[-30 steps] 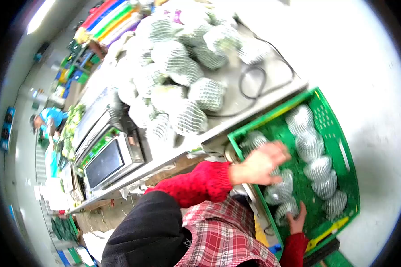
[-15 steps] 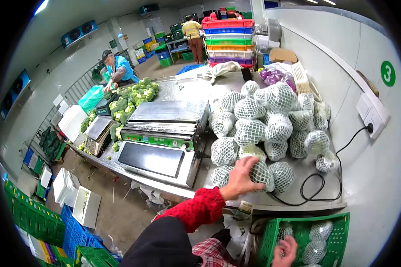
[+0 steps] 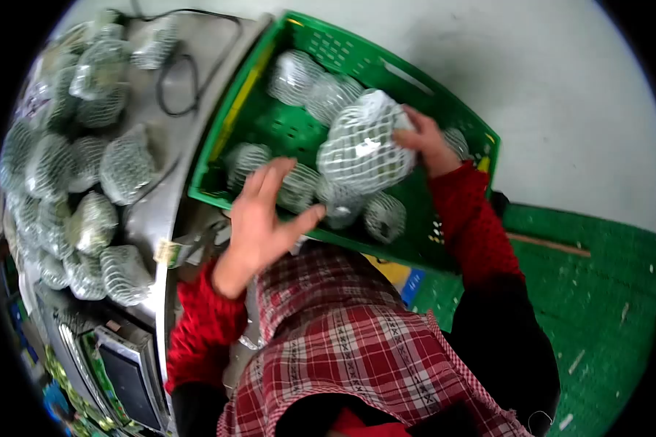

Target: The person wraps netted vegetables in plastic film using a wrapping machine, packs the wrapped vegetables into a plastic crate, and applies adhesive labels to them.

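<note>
My right hand [image 3: 426, 142] grips the side of a large round item [image 3: 366, 149] in white foam net and clear film, raised over the green crate [image 3: 219, 156]. My left hand [image 3: 259, 226] is at the crate's near left edge, fingers spread and thumb apart, with nothing in it. Smaller-looking netted items lie in the crate in two rows: one row along the far side [image 3: 295, 76], partly hidden behind the held item, and another along the near side [image 3: 385, 217].
Many netted items [image 3: 127, 164] are heaped on the metal table [image 3: 169, 211] at the left, beside a black cable [image 3: 195, 87]. A wrapping machine [image 3: 127, 379] stands at the lower left. A white wall borders the crate's far side; green flooring [image 3: 561, 291] shows at the right.
The view has swung from the table to the crate. My left hand has left the heap on the table and come to the crate. My right hand now has a netted item in its grasp.
</note>
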Demonstrator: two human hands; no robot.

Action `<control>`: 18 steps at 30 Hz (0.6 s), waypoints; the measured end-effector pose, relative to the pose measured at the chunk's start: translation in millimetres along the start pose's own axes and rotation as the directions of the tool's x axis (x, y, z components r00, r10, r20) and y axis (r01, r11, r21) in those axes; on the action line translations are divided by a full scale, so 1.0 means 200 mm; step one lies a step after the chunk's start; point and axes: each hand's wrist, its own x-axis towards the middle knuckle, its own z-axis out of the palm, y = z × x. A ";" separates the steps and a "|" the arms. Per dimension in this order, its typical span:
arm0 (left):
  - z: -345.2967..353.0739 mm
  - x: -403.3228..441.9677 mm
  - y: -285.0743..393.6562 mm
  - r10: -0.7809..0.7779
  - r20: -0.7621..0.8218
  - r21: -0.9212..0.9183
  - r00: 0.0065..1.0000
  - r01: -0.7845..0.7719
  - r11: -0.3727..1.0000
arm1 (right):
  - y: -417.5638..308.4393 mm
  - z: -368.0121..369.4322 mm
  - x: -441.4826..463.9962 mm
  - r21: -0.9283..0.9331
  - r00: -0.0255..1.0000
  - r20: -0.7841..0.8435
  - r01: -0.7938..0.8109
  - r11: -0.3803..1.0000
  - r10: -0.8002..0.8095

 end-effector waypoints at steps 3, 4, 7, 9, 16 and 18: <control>0.37 0.18 -0.03 0.020 0.352 0.095 0.936 -0.057 0.994 | 0.12 -0.39 -0.18 -0.252 0.964 -0.051 -0.264 0.931 0.260; 0.55 0.23 -0.03 0.123 0.420 0.061 0.899 -0.163 0.985 | 0.24 -0.54 -0.21 -0.303 0.937 -0.055 -0.345 0.888 0.345; 0.98 0.31 -0.01 0.129 0.746 0.115 0.653 -0.317 0.941 | 0.45 -0.71 -0.26 -0.403 0.646 0.057 -0.683 0.609 0.761; 1.14 0.28 -0.06 -0.046 0.927 0.203 0.371 -0.396 0.895 | 0.96 -0.61 -0.31 -0.386 0.398 -0.002 -0.847 0.366 0.918; 1.13 0.18 -0.01 0.089 0.880 0.172 0.467 -0.487 0.856 | 0.98 -0.40 -0.45 -0.758 0.675 -0.400 -0.624 0.190 0.619; 1.15 0.14 -0.02 0.111 0.851 0.198 0.513 -0.510 0.837 | 1.24 -0.33 -0.62 -0.845 0.849 -0.397 -0.487 0.223 0.350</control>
